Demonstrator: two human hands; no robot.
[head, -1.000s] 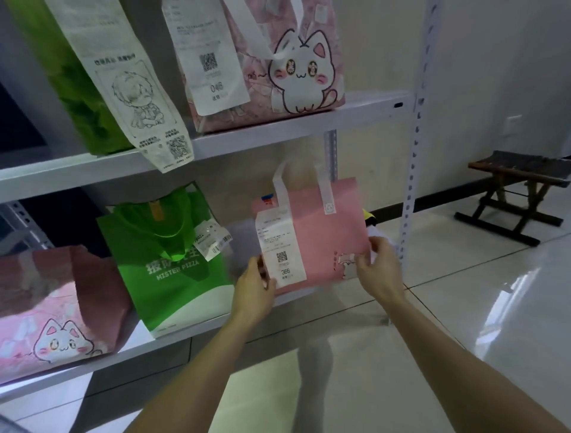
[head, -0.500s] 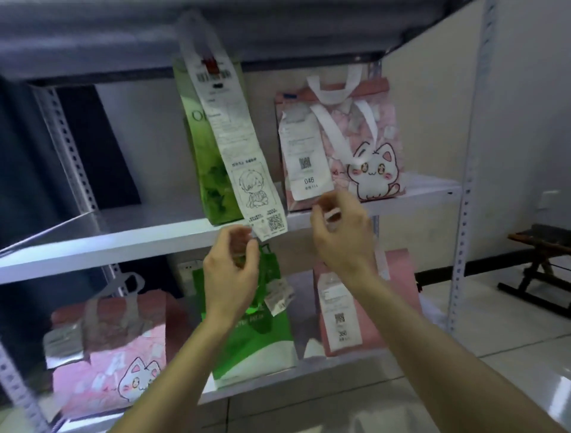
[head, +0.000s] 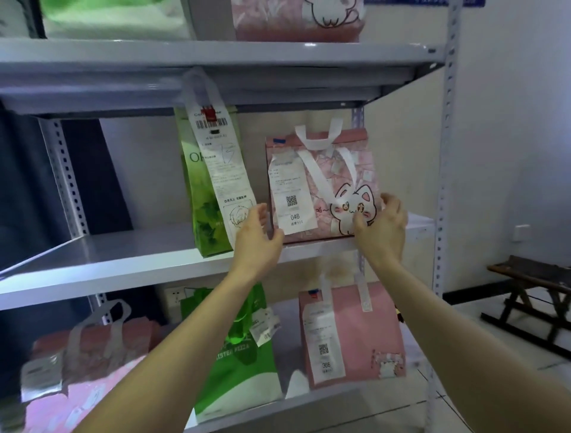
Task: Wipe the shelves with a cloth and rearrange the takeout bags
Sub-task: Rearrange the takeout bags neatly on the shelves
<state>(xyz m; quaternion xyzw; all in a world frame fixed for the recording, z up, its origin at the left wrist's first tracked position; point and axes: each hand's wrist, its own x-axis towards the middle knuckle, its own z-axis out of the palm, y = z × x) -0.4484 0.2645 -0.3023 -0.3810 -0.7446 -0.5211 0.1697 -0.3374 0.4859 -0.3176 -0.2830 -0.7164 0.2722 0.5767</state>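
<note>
Left grip (head: 258,239) and right grip (head: 381,230) each clasp a lower corner of the pink cat bag (head: 340,173) (receipt (head: 292,197) numbered 046), standing between them on the shelf (head: 139,256); green bag (head: 197,216) just beyond the left grip.

A low wooden stool (head: 534,273) stands at the right edge of the frame, its dark top worn and its crossed legs resting on the floor (head: 398,415), which is pale glossy tile with thin dark seams. Behind the stool rises a plain white wall (head: 509,123), and a dark skirting band (head: 466,295) runs along its foot. A white switch plate (head: 521,232) sits on that wall right of centre (too blurred to count its buttons). Left of centre, lower down, a white wall socket (head: 175,296) shows. At the top right a narrow blue strip (head: 401,2) crosses the wall. At the left lies a dark area (head: 102,173), unreadable.
</note>
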